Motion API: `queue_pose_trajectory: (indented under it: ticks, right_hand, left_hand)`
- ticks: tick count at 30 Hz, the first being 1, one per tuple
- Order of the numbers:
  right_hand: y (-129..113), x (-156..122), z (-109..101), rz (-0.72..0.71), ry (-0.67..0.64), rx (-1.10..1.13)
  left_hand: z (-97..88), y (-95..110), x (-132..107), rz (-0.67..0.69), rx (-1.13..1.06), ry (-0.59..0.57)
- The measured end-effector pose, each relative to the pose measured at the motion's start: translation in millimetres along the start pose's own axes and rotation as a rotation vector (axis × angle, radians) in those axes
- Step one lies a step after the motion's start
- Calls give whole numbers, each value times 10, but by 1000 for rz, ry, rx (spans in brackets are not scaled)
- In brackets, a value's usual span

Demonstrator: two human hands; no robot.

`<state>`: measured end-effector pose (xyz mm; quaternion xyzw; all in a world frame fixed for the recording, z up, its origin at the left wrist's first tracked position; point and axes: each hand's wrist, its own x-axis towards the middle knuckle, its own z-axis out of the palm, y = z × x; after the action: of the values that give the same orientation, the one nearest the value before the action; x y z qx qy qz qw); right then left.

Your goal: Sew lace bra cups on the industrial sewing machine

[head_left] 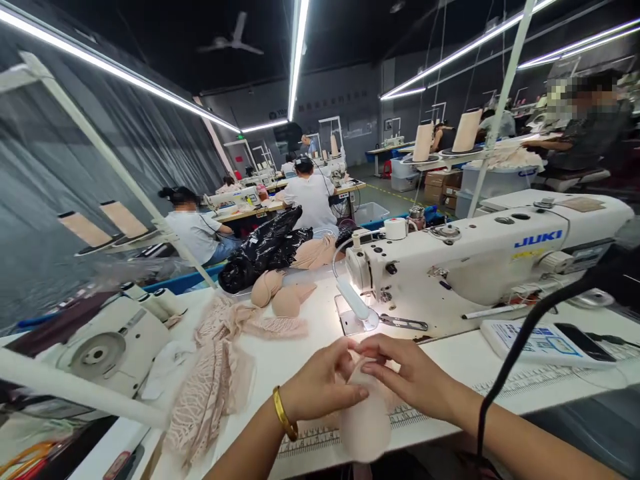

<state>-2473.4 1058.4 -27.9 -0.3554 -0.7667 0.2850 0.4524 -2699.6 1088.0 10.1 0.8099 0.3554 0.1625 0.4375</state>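
Both my hands hold a pale beige padded bra cup (366, 420) over the front edge of the white sewing table (300, 353). My left hand (320, 383), with a gold bangle on the wrist, pinches the cup's upper left edge. My right hand (407, 373) pinches its top right edge, fingers closed on the fabric. The cup hangs down past the ruler strip on the table edge. Just beyond my hands stands the white JUKI sewing machine (480, 267), its needle area lit by a small lamp (355, 303).
Beige lace pieces (215, 373) and more padded cups (283, 293) lie on the table's left, by a black plastic bag (267, 250). A control panel (545, 340) sits at right with a black cable (505, 373) across it. Another machine (105, 347) is at left. Other people sew at tables behind.
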Motion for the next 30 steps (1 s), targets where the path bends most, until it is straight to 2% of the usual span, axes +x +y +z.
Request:
queue_pose_trajectory:
  ticks: [1, 2, 4, 6, 8, 10, 13, 15, 19, 22, 25, 28, 30]
  right_hand:
    - [-18, -5, -11, -74, 57, -63]
    - [-32, -3, -12, -140, 127, -129]
    - [-45, 24, 24, -239, 240, -247]
    - [-24, 75, 106, -301, 269, -307]
    - [59, 142, 200, -350, 257, -342]
    - [218, 214, 260, -400, 196, -444]
    - [540, 293, 216, -489, -44, -662]
    - [729, 320, 104, -537, -199, -715]
    - [899, 344, -172, -539, -349, -705]
    - [914, 322, -310, -480, -339, -685]
    - [925, 260, -368, -405, -284, -660]
    - [933, 214, -382, -342, -308, -641]
    - [929, 209, -384, -311, -327, -636]
  left_hand:
    - [-33, -22, -23, -33, 17, -15]
    - [-70, -50, -46, -60, 53, 19]
    - [-155, -114, -100, -76, 153, 172]
    - [-246, -169, -161, -61, 269, 335]
    - [-317, -207, -218, -24, 369, 432]
    - [-342, -230, -248, 40, 477, 404]
    - [-283, -263, -178, 219, 721, 183]
    - [-205, -301, -29, 349, 858, 96]
    - [-44, -440, 383, 463, 980, 128]
    - [46, -561, 567, 454, 998, 176]
    - [106, -633, 582, 464, 972, 252]
    - [144, -632, 550, 513, 912, 302]
    - [162, -609, 547, 505, 893, 296]
